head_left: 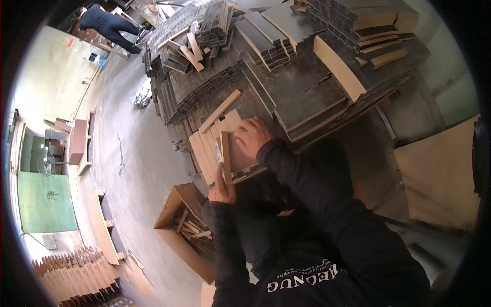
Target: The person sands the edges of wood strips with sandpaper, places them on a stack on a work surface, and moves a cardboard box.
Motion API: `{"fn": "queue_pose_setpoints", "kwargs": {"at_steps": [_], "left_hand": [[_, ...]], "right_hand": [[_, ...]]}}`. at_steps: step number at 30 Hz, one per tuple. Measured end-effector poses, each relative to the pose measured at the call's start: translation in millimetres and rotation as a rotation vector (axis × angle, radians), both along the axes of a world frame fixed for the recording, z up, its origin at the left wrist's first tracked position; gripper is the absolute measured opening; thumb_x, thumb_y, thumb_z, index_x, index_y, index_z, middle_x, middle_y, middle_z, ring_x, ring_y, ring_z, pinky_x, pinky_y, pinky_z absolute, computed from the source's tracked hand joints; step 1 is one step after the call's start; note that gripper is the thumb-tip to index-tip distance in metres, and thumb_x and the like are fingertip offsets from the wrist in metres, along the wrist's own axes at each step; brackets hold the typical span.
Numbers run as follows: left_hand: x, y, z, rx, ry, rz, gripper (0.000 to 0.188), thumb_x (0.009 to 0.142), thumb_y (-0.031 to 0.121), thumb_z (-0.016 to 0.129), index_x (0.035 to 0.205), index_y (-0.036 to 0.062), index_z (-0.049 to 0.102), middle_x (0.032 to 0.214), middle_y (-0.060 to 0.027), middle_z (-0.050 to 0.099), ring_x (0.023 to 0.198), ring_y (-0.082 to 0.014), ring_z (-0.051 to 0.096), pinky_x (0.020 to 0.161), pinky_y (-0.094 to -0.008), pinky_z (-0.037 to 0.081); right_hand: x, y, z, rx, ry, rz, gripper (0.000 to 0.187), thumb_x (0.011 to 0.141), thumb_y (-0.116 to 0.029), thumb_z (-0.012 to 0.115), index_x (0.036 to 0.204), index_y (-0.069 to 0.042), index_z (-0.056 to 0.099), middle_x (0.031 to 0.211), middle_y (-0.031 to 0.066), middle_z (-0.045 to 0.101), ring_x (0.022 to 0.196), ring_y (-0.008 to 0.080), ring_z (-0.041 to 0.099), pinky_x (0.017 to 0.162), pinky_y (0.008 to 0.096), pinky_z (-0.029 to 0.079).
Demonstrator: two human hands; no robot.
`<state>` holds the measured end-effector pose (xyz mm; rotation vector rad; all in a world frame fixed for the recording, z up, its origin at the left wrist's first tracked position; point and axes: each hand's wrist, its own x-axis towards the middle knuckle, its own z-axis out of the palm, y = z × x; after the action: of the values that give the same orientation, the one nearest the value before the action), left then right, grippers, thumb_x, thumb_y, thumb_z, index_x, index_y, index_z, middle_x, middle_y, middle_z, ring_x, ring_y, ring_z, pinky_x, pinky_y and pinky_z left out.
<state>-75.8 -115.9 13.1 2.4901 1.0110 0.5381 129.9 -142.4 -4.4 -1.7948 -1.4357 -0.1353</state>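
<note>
My left hand (222, 190) is closed at the near end of a narrow wooden strip (225, 148), which stands out over the work surface. My right hand (254, 136) reaches in from the right, its curved fingers apart over a flat reddish-brown piece (240, 157). That piece lies just right of the strip; its far part is under my hand. Several pale wooden slats (203, 156) lie side by side left of the strip. A loose wooden strip (221, 111) rests at an angle beyond them.
Stacked dark boards (307, 97) fill the bench beyond my hands, with a long pale board (340, 69) on them. An open cardboard box (176, 238) of wood offcuts stands below left. A person (105, 23) in dark clothes is at the far left.
</note>
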Motion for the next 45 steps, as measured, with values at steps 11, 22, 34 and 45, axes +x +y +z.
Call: {"fn": "queue_pose_setpoints", "kwargs": {"at_steps": [11, 22, 34, 45], "left_hand": [[28.5, 19.6, 0.8, 0.219, 0.505, 0.141, 0.047, 0.086, 0.025, 0.046, 0.132, 0.0229, 0.035, 0.078, -0.0205, 0.062, 0.051, -0.0335, 0.057, 0.044, -0.0405, 0.044], [30.8, 8.9, -4.6, 0.407, 0.404, 0.174, 0.046, 0.085, 0.023, 0.049, 0.13, 0.0238, 0.039, 0.051, -0.0143, 0.054, 0.04, -0.0286, 0.051, 0.045, -0.0402, 0.043], [21.5, 25.2, 2.2, 0.422, 0.405, 0.142, 0.046, 0.084, 0.023, 0.049, 0.13, 0.0199, 0.04, 0.052, -0.0126, 0.055, 0.039, -0.0268, 0.051, 0.044, -0.0382, 0.041], [-3.5, -20.0, 18.3, 0.034, 0.331, 0.105, 0.055, 0.084, 0.037, 0.048, 0.134, 0.0196, 0.031, 0.068, -0.0195, 0.06, 0.058, -0.0371, 0.058, 0.054, -0.0435, 0.046]], "right_hand": [[-1.1, 5.8, -0.1, 0.012, -0.009, 0.04, 0.011, 0.071, -0.015, 0.059, 0.081, -0.009, 0.056, 0.089, 0.0092, 0.051, 0.088, 0.0291, 0.048, 0.081, 0.0402, 0.039], [1.7, 3.8, 2.7, -0.009, -0.079, 0.052, 0.01, 0.071, -0.015, 0.059, 0.079, -0.009, 0.056, 0.087, 0.0082, 0.051, 0.09, 0.0276, 0.048, 0.08, 0.0389, 0.039], [-3.4, 7.9, 4.2, -0.029, -0.097, 0.078, 0.009, 0.072, -0.014, 0.058, 0.08, -0.01, 0.057, 0.087, 0.0075, 0.051, 0.089, 0.0277, 0.048, 0.079, 0.0394, 0.04], [-2.0, 2.2, -6.0, 0.059, -0.05, 0.027, 0.01, 0.071, -0.014, 0.06, 0.079, -0.009, 0.058, 0.088, 0.0082, 0.053, 0.089, 0.0288, 0.049, 0.081, 0.0398, 0.039]]}}
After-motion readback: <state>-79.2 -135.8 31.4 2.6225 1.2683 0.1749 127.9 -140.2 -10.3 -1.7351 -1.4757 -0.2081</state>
